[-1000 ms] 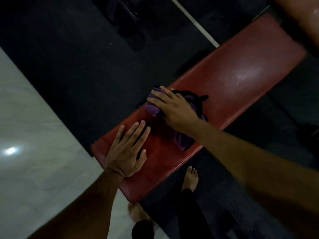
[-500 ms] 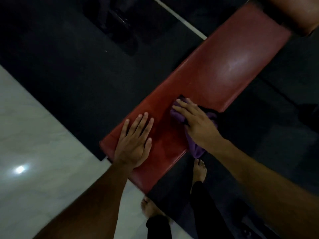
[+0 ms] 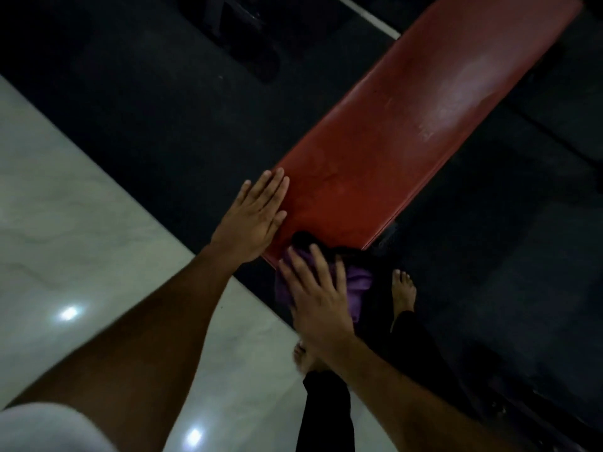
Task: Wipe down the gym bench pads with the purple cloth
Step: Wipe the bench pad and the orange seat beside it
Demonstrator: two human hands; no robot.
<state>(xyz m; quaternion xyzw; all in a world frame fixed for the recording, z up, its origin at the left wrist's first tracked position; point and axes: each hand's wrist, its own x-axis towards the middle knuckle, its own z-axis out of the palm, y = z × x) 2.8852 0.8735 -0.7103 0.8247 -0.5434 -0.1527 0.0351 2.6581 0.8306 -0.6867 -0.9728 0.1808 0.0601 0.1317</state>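
Observation:
A long red bench pad (image 3: 401,125) runs diagonally from the upper right down to the centre. My left hand (image 3: 253,220) lies flat with straight fingers on the pad's near left corner. My right hand (image 3: 315,296) presses spread fingers on the purple cloth (image 3: 357,285) at the pad's near end, where the cloth hangs over the edge. Part of the cloth is hidden under my palm, and a dark fold of it sits just above my fingertips.
Dark rubber flooring (image 3: 146,102) surrounds the bench, and pale glossy tile (image 3: 65,239) lies to the left. My bare feet (image 3: 404,291) stand right by the pad's near end. A dark piece of equipment (image 3: 248,34) sits on the floor at the top.
My right hand has slid the cloth along the pad toward me, from mid-pad down to its near end. My left hand stays flat near the near left corner.

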